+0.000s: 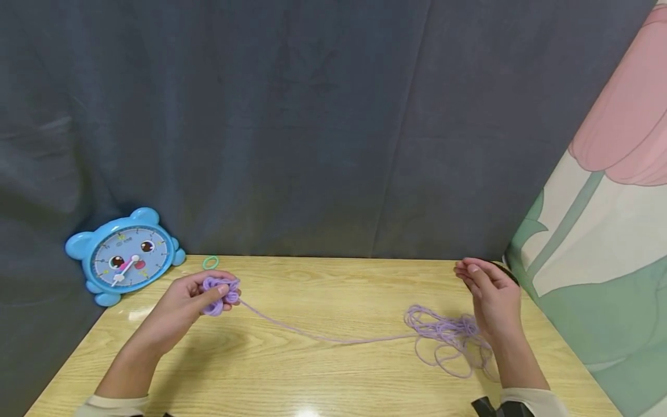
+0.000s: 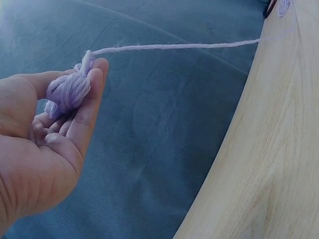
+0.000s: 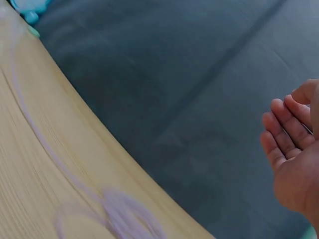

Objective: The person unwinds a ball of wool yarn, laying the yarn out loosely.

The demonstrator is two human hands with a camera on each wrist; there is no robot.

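A small bundle of purple yarn (image 1: 212,307) (image 2: 70,92) is pinched between the thumb and fingers of my left hand (image 1: 174,310) (image 2: 42,154), above the table's left side. From it a single strand (image 1: 339,341) (image 2: 174,46) (image 3: 37,132) runs right to a loose, tangled yarn pile (image 1: 443,330) (image 3: 124,219) on the table. My right hand (image 1: 497,304) (image 3: 296,159) is raised beside and above that pile, its fingers slightly bent, with no yarn visible in it.
A blue animal-shaped clock (image 1: 130,258) (image 3: 31,6) leans at the back left. Near it lies a green ring (image 1: 211,262) (image 3: 33,32). Something dark and curved (image 1: 505,271) shows behind my right hand. A dark curtain (image 1: 312,127) hangs behind the wooden table (image 1: 292,376).
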